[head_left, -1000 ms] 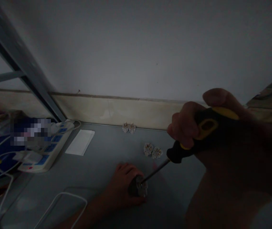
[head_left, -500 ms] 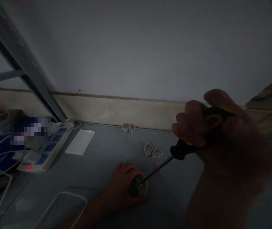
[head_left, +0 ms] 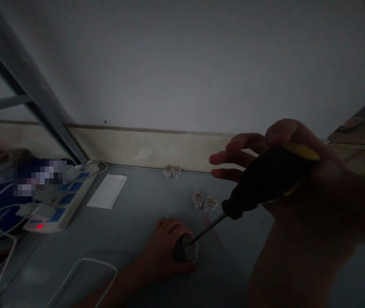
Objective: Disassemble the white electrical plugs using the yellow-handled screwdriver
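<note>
My left hand (head_left: pixel 166 246) is closed around a small round electrical fitting (head_left: pixel 191 253), dark-sided with a pale, clear-looking face turned to the right, held at the tabletop. A screwdriver (head_left: pixel 266 182) with a thick black and yellow handle slants down to it, its tip on the fitting's face. My right hand (head_left: pixel 298 162) holds the handle loosely between thumb and palm, while several of its fingers stretch out away from the grip. Just behind lie two clear pieces with brass-coloured pins (head_left: pixel 204 201). A similar pair (head_left: pixel 172 171) rests against the wall.
On the grey table (head_left: pixel 137 201) lies a folded white paper (head_left: pixel 108 191). Left of it is a white power strip (head_left: pixel 83 188) with blue sockets, a lit red light and plugged-in adapters. A white cable (head_left: pixel 95 262) loops over my left forearm. A tiled wall edge (head_left: pixel 157 147) borders the back.
My right hand's fingers have opened out from around the screwdriver handle, baring more of it. The handle has shifted slightly left. My left hand and the fitting stay in place.
</note>
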Action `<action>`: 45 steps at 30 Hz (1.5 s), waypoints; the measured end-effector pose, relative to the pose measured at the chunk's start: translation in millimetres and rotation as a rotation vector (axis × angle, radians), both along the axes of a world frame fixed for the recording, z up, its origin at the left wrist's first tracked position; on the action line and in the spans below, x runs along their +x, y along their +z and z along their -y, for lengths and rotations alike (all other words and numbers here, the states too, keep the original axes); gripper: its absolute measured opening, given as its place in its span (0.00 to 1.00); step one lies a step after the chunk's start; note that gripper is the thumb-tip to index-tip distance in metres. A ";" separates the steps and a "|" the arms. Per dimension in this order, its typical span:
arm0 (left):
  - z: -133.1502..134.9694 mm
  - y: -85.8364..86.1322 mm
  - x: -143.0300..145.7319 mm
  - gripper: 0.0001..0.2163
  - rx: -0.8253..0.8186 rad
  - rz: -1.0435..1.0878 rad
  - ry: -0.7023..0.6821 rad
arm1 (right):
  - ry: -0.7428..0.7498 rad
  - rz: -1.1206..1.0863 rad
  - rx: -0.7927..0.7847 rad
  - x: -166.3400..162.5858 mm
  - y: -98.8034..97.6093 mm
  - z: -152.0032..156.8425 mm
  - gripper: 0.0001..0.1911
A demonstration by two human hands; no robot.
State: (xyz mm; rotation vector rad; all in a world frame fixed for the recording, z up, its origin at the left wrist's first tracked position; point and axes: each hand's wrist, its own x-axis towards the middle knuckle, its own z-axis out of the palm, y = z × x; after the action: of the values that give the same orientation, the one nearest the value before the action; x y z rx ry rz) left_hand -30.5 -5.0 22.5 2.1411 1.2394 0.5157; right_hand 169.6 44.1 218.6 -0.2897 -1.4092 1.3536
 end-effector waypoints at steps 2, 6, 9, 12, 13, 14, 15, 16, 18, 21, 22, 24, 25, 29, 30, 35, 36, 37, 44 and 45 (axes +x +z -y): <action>0.2 -0.6 0.1 0.26 0.000 0.005 0.008 | -0.043 0.004 -0.029 -5.2 1.3 3.5 0.15; 0.8 0.5 0.8 0.26 -0.004 -0.003 0.013 | -0.060 -0.071 -0.031 -14.6 0.5 6.0 0.19; 1.2 1.3 0.8 0.27 -0.008 0.003 0.008 | -0.045 -0.066 -0.042 -13.0 -2.8 2.0 0.16; 0.7 -0.1 0.6 0.27 -0.005 0.004 0.022 | 0.027 -0.015 -0.034 -6.2 -4.8 -3.3 0.14; 0.3 -1.0 0.7 0.28 -0.005 0.002 0.029 | 0.052 0.000 -0.027 -4.2 -4.9 -4.6 0.15; -0.2 -2.0 0.9 0.28 -0.008 0.000 0.038 | 0.058 0.008 -0.023 -2.8 -4.7 -5.5 0.15; -0.6 -3.0 1.3 0.29 -0.012 0.000 0.049 | 0.053 0.021 -0.025 -2.1 -4.4 -6.1 0.14; -1.0 -3.9 1.7 0.28 -0.017 0.000 0.057 | 0.030 0.030 -0.033 -2.0 -4.1 -6.3 0.14; -1.3 -5.2 2.6 0.27 -0.024 0.001 0.066 | -0.032 0.037 -0.029 -3.3 -3.9 -5.9 0.11; -1.1 -5.5 3.6 0.26 -0.013 -0.006 0.070 | -0.116 0.037 0.016 -7.3 -5.3 -4.3 0.09; -1.0 -5.2 3.7 0.26 -0.012 -0.009 0.071 | -0.124 0.040 0.034 -8.8 -6.0 -3.7 0.09; -0.8 -4.5 3.5 0.27 -0.013 -0.012 0.067 | -0.137 0.031 0.021 -11.6 -6.8 -2.6 0.12; -0.8 -4.4 3.2 0.27 -0.013 -0.013 0.063 | -0.132 0.019 0.008 -12.6 -6.8 -2.3 0.13; -0.7 -5.8 2.5 0.26 0.001 -0.003 0.051 | -0.034 0.010 -0.011 -13.9 -3.4 -2.7 0.16; -0.6 -6.4 2.4 0.25 0.005 -0.001 0.052 | 0.000 0.022 -0.004 -14.0 -2.5 -3.3 0.16; 0.6 -8.9 2.2 0.25 0.042 0.001 0.075 | -0.082 0.050 0.104 -18.4 -5.3 -3.4 0.11; 0.9 -9.5 2.1 0.25 0.057 0.004 0.078 | -0.109 0.037 0.144 -20.0 -6.7 -1.8 0.10; 1.1 -10.1 2.0 0.25 0.072 0.008 0.079 | -0.126 0.013 0.172 -21.9 -7.6 0.7 0.10; 1.0 -9.3 2.2 0.24 0.085 -0.005 0.084 | -0.135 -0.064 0.148 -36.7 -4.6 17.1 0.12; 0.8 -8.8 2.3 0.24 0.083 -0.007 0.081 | -0.158 -0.082 0.148 -37.9 -5.6 14.9 0.12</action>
State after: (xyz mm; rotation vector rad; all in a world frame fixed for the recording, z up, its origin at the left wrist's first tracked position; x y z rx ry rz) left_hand -28.2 -5.8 13.7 2.1701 1.3342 0.6040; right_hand 131.7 29.3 213.0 -0.2397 -1.3806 1.1147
